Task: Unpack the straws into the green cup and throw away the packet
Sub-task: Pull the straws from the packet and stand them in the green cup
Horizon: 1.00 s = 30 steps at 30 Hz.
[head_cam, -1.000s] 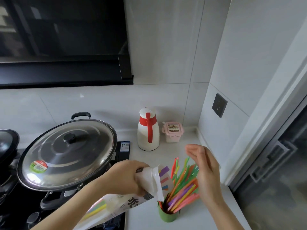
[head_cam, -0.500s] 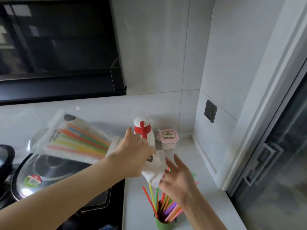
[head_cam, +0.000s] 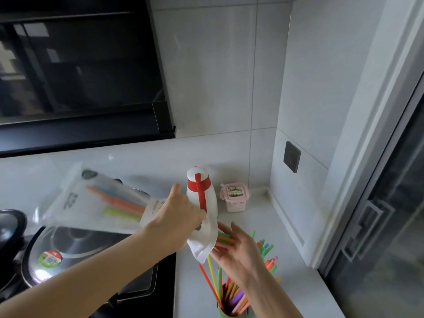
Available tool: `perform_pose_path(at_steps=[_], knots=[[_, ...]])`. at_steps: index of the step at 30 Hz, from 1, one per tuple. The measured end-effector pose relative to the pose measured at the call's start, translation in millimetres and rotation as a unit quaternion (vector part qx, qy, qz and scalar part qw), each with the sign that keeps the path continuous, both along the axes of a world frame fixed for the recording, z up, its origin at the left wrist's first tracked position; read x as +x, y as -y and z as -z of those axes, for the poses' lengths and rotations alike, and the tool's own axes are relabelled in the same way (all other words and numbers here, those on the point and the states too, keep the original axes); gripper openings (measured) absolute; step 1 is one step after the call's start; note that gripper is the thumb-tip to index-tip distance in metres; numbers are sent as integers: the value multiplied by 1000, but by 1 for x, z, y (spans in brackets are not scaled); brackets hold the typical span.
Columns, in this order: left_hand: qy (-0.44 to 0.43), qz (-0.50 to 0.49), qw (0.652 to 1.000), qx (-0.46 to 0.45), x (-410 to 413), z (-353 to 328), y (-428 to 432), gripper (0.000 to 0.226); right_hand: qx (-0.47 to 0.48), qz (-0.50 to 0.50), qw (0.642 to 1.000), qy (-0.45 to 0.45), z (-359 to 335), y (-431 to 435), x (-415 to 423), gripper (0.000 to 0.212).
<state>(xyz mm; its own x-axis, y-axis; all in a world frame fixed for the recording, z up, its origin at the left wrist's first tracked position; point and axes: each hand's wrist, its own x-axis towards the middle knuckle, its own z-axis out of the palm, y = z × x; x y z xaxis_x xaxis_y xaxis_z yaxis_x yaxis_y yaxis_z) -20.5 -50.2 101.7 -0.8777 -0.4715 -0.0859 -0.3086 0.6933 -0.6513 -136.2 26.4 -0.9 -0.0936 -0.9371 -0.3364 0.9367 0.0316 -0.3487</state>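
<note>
Straws point(head_cam: 226, 240) are being tipped from the packet point(head_cam: 98, 203), gripped by the left hand point(head_cam: 177, 214); the right hand point(head_cam: 241, 249) is spread. A steeper tilt seems needed next.

Green cup point(head_cam: 223, 314) cut off by the bottom edge — packet point(head_cam: 96, 203) blurred, print unreadable

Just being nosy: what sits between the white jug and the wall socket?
A small pink lidded box stands between the jug and the socket, close beside the jug; the head view shows it.
</note>
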Motion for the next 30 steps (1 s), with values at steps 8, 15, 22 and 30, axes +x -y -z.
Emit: perform_pose_path(at_steps=[8,15,22,30], knots=[[-228,-124,927,269,32,19,7,41,-80,-30,988,-126,-4,-4,-5,53],[-247,-227,748,573,45,34,4,43,-35,-31,984,-170,-4,0,21,33],[-288,-231,704,607,61,53,-1,39,-21,18,977,-211,-13,4,16,34],[-333,-243,662,626,73,68,-9,34,-27,-97,960,-262,-17,1,-4,46]])
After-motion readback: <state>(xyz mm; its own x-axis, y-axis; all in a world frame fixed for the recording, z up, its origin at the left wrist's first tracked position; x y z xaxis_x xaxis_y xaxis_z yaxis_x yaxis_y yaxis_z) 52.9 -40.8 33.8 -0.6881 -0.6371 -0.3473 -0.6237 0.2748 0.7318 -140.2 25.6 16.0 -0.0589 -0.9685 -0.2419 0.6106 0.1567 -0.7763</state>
